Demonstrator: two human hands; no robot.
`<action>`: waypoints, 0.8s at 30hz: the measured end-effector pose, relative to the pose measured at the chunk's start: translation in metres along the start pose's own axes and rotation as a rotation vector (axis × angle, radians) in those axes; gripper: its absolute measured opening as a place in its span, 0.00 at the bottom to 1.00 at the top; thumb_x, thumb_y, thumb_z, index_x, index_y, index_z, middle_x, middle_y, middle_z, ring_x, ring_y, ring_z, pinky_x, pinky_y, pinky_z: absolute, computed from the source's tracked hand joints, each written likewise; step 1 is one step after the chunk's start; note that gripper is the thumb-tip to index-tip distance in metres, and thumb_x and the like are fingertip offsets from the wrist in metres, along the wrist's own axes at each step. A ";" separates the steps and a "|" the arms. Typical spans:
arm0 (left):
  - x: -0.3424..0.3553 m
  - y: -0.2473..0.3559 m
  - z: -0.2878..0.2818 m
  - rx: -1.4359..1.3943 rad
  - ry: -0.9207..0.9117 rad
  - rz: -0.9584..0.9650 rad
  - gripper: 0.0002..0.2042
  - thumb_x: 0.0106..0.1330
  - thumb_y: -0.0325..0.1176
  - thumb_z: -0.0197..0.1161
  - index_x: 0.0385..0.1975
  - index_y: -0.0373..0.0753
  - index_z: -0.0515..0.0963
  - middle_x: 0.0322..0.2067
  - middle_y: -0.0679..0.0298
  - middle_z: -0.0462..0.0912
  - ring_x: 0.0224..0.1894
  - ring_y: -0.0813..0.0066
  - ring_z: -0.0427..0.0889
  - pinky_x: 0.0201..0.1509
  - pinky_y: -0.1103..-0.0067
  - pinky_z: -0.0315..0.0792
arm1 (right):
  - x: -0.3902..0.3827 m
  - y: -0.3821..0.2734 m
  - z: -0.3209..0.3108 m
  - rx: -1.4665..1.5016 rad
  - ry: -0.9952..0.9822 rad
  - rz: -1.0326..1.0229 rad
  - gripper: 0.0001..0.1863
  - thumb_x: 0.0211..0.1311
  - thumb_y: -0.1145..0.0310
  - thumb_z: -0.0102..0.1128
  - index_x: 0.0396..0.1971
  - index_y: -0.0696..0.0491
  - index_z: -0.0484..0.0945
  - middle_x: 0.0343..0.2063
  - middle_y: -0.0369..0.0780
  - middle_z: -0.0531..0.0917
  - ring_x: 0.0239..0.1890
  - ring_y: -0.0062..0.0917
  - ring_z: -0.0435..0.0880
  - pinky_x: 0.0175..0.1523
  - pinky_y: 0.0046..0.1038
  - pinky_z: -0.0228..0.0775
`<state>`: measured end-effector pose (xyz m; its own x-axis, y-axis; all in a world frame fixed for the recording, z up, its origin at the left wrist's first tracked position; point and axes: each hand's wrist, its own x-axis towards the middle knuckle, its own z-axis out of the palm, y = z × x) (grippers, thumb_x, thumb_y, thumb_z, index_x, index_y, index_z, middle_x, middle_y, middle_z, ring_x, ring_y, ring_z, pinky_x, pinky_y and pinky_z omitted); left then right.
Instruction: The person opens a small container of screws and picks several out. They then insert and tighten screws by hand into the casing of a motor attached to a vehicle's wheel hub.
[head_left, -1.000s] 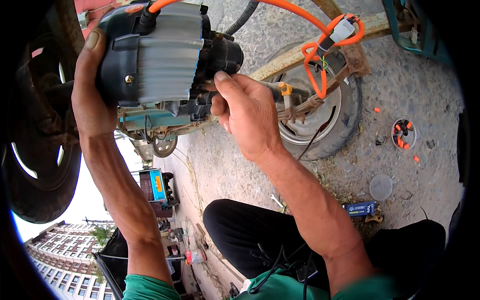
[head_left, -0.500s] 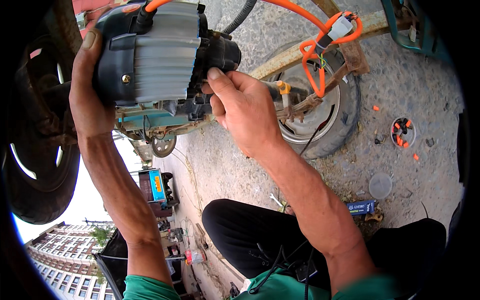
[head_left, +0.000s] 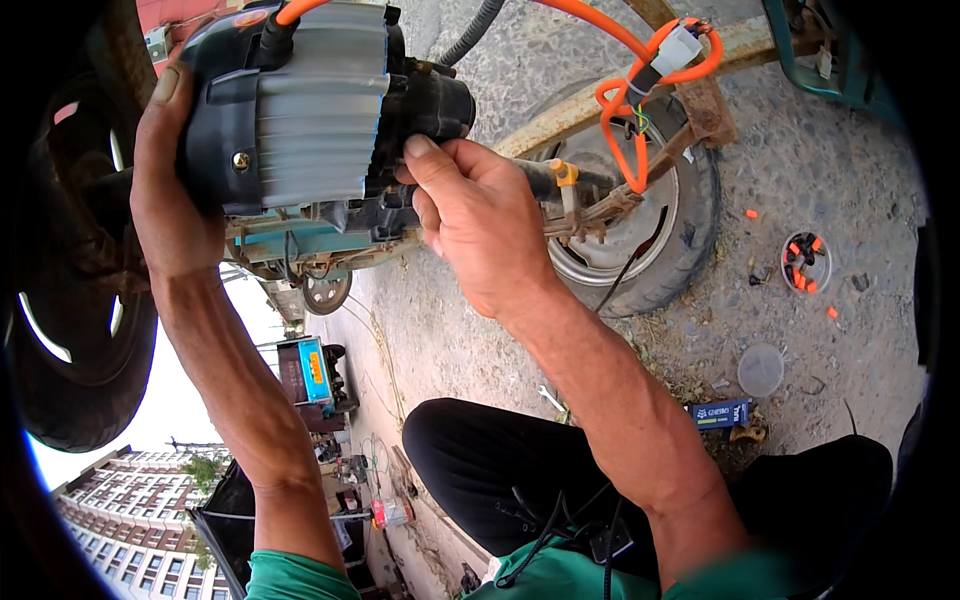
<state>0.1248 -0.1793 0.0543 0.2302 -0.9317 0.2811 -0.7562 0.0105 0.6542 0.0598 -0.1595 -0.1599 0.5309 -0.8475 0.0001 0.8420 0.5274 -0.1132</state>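
A ribbed grey electric motor (head_left: pixel 318 125) with black end covers fills the upper left. My left hand (head_left: pixel 172 195) wraps round its black left cover, thumb on top and the other fingers hidden behind. At the motor's right end, my right hand (head_left: pixel 475 215) pinches close against the black end piece (head_left: pixel 438 105). Thumb and index finger meet there, and whatever is between them is hidden or too small to name. An orange cable (head_left: pixel 600 30) runs from the motor's top to a looped bundle with a white connector (head_left: pixel 680 48).
A rusty frame bar (head_left: pixel 575 125) and a wheel (head_left: pixel 690 220) stand to the right; another wheel (head_left: pixel 80 370) is at far left. On the ground lie a round tub of orange and black parts (head_left: pixel 806 262), a clear lid (head_left: pixel 761 370), a blue box (head_left: pixel 718 414) and a wrench (head_left: pixel 551 399).
The motor and both hands have shifted slightly to the left. My grip on it looks the same, and the right fingers stay at its right end.
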 end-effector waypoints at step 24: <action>-0.002 -0.001 0.003 -0.051 0.018 -0.040 0.19 0.68 0.45 0.57 0.51 0.37 0.77 0.41 0.64 0.83 0.41 0.76 0.83 0.46 0.78 0.76 | -0.004 -0.002 0.003 -0.068 -0.012 0.057 0.19 0.69 0.55 0.54 0.29 0.58 0.78 0.16 0.34 0.76 0.18 0.12 0.68 0.22 0.18 0.59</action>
<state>0.1235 -0.1784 0.0506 0.2708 -0.9250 0.2665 -0.7140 -0.0073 0.7001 0.0566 -0.1570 -0.1567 0.5791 -0.8152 0.0039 0.8022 0.5690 -0.1810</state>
